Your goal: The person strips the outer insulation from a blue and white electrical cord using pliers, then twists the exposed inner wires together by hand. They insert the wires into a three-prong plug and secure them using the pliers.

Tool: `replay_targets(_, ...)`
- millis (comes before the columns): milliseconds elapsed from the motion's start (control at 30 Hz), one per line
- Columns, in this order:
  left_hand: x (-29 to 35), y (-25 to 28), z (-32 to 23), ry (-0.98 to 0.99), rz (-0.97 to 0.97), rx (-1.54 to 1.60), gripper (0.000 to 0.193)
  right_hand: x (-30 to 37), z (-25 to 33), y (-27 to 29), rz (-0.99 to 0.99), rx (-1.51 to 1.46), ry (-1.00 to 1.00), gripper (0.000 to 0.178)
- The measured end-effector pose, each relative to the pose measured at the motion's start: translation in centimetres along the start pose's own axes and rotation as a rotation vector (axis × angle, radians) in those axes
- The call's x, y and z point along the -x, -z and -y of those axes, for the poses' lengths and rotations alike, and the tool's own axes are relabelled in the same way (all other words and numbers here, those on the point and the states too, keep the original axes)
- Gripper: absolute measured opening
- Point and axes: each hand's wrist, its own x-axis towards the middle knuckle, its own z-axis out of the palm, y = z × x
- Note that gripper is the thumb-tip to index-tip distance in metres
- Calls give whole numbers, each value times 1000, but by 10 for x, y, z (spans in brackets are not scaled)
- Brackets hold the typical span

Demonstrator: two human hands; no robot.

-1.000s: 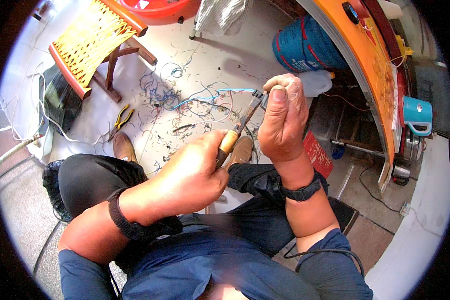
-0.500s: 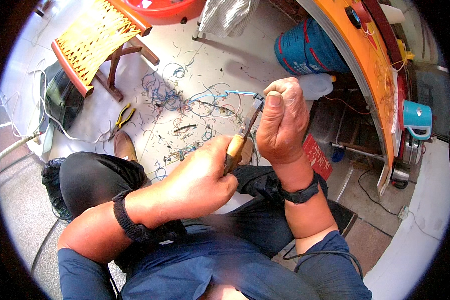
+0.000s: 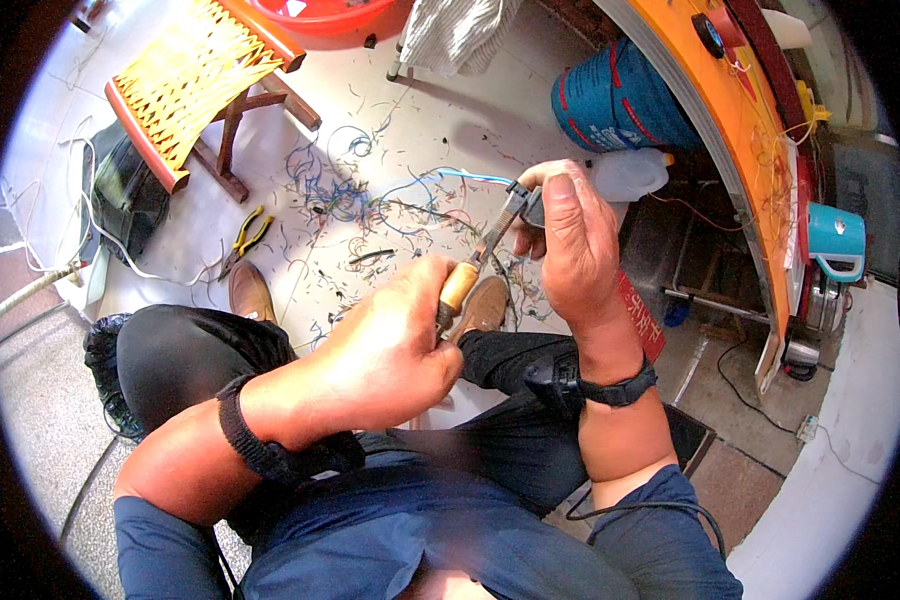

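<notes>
My left hand (image 3: pixel 395 325) is closed round a wooden-handled tool (image 3: pixel 457 288) with a narrow metal blade. The blade slants up and right to the small dark part at my right fingers; whether it touches is hard to tell. My right hand (image 3: pixel 578 255) pinches this small dark part (image 3: pixel 534 208), mostly covered by thumb and fingers. From its upper end blue and white wires (image 3: pixel 470 175) run out to the left, above the floor. The tool's exact kind cannot be made out.
Wire scraps (image 3: pixel 330 190) litter the floor ahead. Yellow-handled pliers (image 3: pixel 248 240) lie near my left shoe (image 3: pixel 252 292). A woven stool (image 3: pixel 195 85) stands at the far left; a blue bucket (image 3: pixel 620 100) and a plastic jug (image 3: pixel 630 175) are beside the orange table (image 3: pixel 705 90).
My left hand has shifted slightly left and down with the tool, showing more blade. My right hand has turned and moved slightly right, uncovering more of the dark part.
</notes>
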Motion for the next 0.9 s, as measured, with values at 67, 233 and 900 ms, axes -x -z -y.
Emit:
replay_targets(67, -1, 0, 3, -80, -80, -118, 38, 2, 3, 2, 52, -57, -135, 27)
replay_targets(233, -4, -3, 4, -145, -119, -236, 40, 3, -8, -3, -123, 174, 266, 20)
replay_targets(900, 0, -4, 6, -141, -105, -135, 44, 3, -5, -7, -194, 388, 406, 18)
